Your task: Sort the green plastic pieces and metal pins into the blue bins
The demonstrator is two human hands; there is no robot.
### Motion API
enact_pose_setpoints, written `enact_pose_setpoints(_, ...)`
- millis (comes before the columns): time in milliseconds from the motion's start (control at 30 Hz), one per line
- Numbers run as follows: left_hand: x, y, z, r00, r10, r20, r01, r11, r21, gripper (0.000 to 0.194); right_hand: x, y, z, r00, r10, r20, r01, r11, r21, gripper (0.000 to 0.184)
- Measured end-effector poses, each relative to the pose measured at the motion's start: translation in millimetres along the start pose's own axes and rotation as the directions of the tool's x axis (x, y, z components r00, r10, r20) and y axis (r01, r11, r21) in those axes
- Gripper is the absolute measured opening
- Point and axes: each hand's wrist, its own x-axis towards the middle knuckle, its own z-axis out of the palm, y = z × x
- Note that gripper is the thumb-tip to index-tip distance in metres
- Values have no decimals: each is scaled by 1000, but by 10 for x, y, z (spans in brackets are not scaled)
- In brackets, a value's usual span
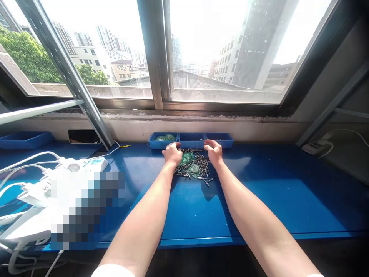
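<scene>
Blue tabletop carries a loose heap of slim steel pins mixed with small green pieces, and both hands rest at the heap's far edge. The left hand and right hand curl downward with fingers hooked, so each grip looks half closed; whether either holds anything I cannot tell, as the fingers hide what lies beneath them. Just beyond the heap stand three blue plastic trays side by side: the left tray holds more green pieces, while the middle tray and right tray show little from this angle. The slim, round pins could roll or scatter if pushed sideways, and a few already lie apart at the heap's near edge. Green pieces tangled among them could drag pins along, and a knuckle catching a tray wall could shove that tray. Those tray walls rise directly behind the fingers, in the way of any push forward. Well left of the heap lie a white power strip and white cables, partly behind a pixelated patch, with another blue tray beyond them.
</scene>
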Motion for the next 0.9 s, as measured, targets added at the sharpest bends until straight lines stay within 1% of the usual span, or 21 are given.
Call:
enact_pose_setpoints(133,-5,4,14,1000,5,6,-5,1000,-2,27,23,14,-30,998,-40,-48,37,997,-62,39)
enact_pose_setpoints(267,5,-8,3,1000,-6,-11,6,1000,3,29,46,14,-45,994,-66,-82,55,990,-128,49)
enact_pose_setpoints(333,20,-28,-12,999,-34,-32,35,999,15,32,56,11,-49,993,-71,-95,55,985,-163,54)
enact_pose_setpoints(433,47,-71,-33,993,-107,-56,109,993,32,33,71,1,-58,988,-68,-141,33,972,-231,58)
enact_pose_setpoints(533,70,-121,-37,989,-144,-38,146,988,43,32,93,-9,-81,983,-49,-175,-5,955,-296,60)
enact_pose_setpoints(633,81,-161,-27,990,-143,-18,144,989,40,33,115,-9,-111,986,-9,-167,-47,942,-332,66)
enact_pose_setpoints(733,83,-181,-28,989,-150,12,150,988,21,36,119,0,-126,991,35,-126,-77,934,-349,73)
enact_pose_setpoints(800,85,-185,-44,986,-168,18,168,986,3,37,111,12,-125,994,30,-105,-65,936,-347,76)
enact_pose_setpoints(900,92,-187,-84,977,-214,-10,213,976,-31,36,89,31,-107,993,-20,-115,-20,942,-336,77)
